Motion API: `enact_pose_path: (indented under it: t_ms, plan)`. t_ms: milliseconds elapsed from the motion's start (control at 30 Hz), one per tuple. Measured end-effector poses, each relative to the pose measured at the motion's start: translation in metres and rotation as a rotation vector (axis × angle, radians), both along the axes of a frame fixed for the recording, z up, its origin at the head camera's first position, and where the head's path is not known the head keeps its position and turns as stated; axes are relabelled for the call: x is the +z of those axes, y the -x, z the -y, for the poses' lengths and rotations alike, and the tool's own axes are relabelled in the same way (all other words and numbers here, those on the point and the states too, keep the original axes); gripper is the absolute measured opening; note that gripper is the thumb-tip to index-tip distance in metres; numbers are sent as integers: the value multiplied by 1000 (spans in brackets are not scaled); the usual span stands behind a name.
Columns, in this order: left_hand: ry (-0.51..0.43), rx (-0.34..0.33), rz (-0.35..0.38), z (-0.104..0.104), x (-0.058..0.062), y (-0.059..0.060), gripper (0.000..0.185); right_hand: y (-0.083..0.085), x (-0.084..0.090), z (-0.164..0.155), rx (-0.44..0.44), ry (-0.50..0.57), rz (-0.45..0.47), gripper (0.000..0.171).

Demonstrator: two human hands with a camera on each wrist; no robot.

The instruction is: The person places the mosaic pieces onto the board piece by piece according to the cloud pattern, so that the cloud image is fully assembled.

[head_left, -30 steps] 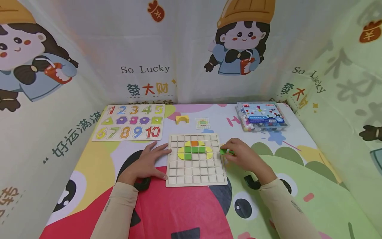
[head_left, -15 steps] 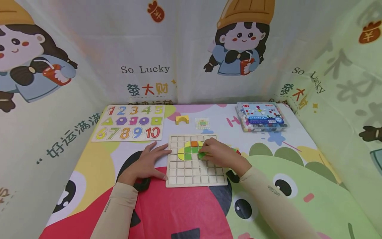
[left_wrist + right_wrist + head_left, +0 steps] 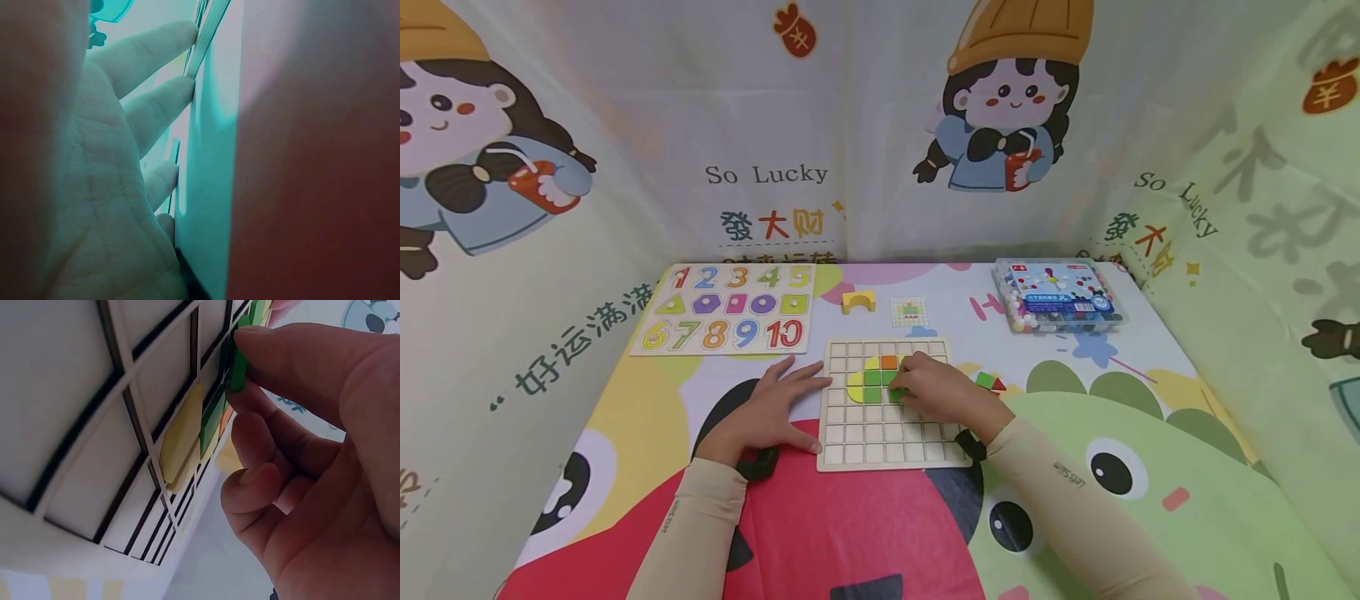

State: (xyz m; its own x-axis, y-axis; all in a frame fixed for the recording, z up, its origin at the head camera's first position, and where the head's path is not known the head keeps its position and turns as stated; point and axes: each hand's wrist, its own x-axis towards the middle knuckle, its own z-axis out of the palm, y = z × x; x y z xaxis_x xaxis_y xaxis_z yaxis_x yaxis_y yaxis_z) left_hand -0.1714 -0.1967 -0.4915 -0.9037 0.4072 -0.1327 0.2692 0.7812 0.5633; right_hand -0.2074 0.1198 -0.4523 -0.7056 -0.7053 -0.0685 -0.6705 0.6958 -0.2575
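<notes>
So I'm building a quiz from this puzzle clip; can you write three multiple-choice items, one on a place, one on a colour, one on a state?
1. Where does the number puzzle board lie relative to the grid board?
A. far left of it
B. far right of it
C. on top of it

2. What colour is the tile pinched by the right hand?
A. orange
B. green
C. blue

3. How is the left hand placed?
A. curled round a tile
B. lifted off the table
C. flat, fingers straight against the grid board's left edge

Answers:
1 A, the head view shows it beyond and left of the grid.
2 B, the right wrist view shows a green tile between thumb and fingers.
3 C, the fingertips touch the board's edge.
</notes>
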Motion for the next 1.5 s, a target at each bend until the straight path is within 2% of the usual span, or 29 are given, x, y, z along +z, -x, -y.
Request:
enact_pose_path:
  t_ms: [367, 633, 933, 1267, 1500]
  plan:
    - [12, -6, -18, 2, -2, -1, 108, 0, -6, 6, 13, 5, -41, 22]
    - [6, -13, -30, 1, 0, -1, 107, -2, -5, 7, -16, 31, -38, 24]
    - [9, -15, -32, 0, 2, -1, 108, -1, -8, 5, -42, 91, 0, 26]
    - [11, -11, -30, 0, 1, -1, 109, -1, -14, 4, -111, 136, 63, 24]
    - [2, -11, -22, 0, -1, -1, 108, -5, -14, 0, -118, 173, 85, 27]
